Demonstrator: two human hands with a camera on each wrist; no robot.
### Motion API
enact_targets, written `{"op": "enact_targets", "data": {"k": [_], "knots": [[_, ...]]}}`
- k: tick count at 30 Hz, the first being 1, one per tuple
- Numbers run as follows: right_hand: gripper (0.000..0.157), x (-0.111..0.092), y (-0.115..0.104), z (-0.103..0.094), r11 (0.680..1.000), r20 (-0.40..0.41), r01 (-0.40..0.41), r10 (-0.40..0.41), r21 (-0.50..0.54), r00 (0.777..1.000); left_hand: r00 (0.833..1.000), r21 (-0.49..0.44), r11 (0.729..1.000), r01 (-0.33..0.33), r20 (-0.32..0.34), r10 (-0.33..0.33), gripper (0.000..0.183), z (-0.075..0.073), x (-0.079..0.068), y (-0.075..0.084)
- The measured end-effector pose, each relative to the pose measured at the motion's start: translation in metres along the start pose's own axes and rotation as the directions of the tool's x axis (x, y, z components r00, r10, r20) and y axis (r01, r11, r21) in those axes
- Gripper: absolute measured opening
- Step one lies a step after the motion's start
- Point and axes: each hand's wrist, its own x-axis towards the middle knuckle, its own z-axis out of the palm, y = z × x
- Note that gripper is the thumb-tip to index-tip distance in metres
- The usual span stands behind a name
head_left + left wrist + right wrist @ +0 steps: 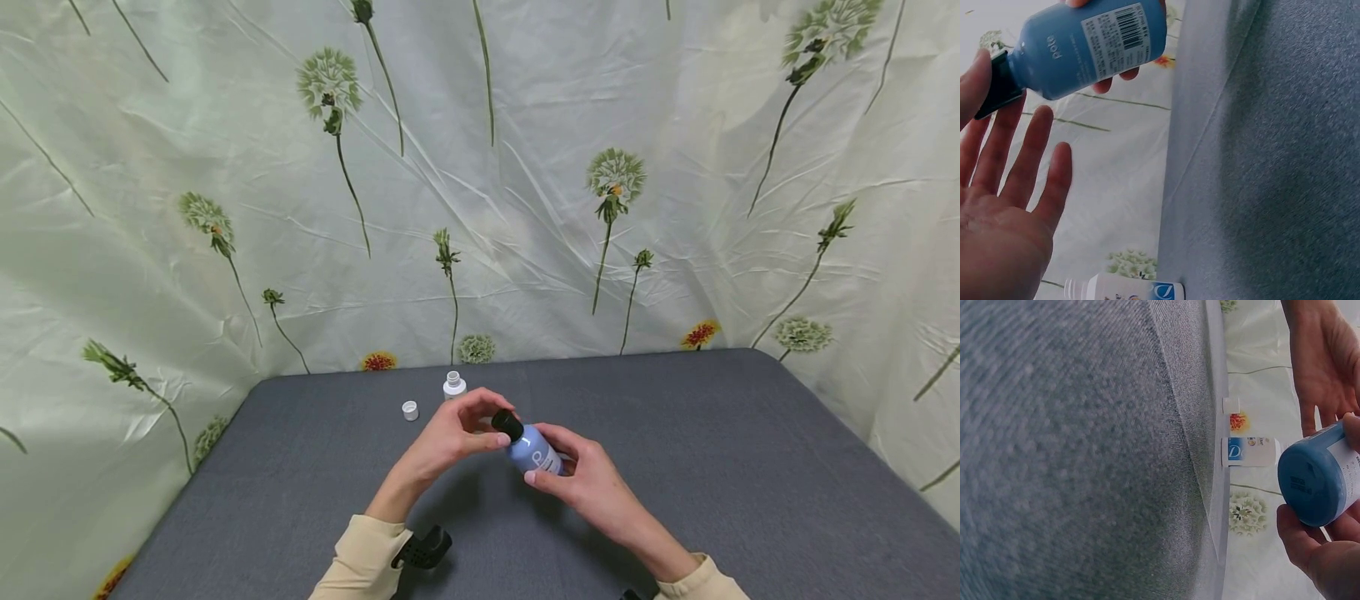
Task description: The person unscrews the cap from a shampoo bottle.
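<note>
A blue bottle [534, 452] with a black cap [507, 423] is held tilted above the table, its cap end toward the left. My right hand [596, 487] grips the bottle's body near its base. The thumb and fingers of my left hand [453, 433] pinch the black cap, which sits on the bottle's neck. In the left wrist view, the other fingers of this hand [1010, 212] spread out below the cap, and a label with a barcode shows on the blue bottle [1094, 47]. The right wrist view shows the bottle's round base [1310, 484].
Behind my left hand stands a white bottle [453, 387] with its threaded neck bare. A small white cap [410, 411] lies to its left on the grey cloth-covered table [712, 467]. A curtain [525, 208] printed with dandelions hangs along the table's back edge and sides.
</note>
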Motion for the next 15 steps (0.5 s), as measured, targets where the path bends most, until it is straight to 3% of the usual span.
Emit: {"op": "enact_targets", "data": {"k": [6,15], "knots": [[0.058,0.0005,0.0003,0.0001,1.0,-0.001,-0.016,0.016,0.007,1.0,0.999,-0.023,1.0,0.007,-0.04,-0.007,0.034,0.0027,0.0026,-0.0024],[0.058,0.0001,-0.0002,-0.0004,1.0,0.002,-0.002,0.002,0.007,1.0,0.998,-0.058,0.998,0.031,0.053,-0.028,0.058,0.0008,0.002,0.002]]}}
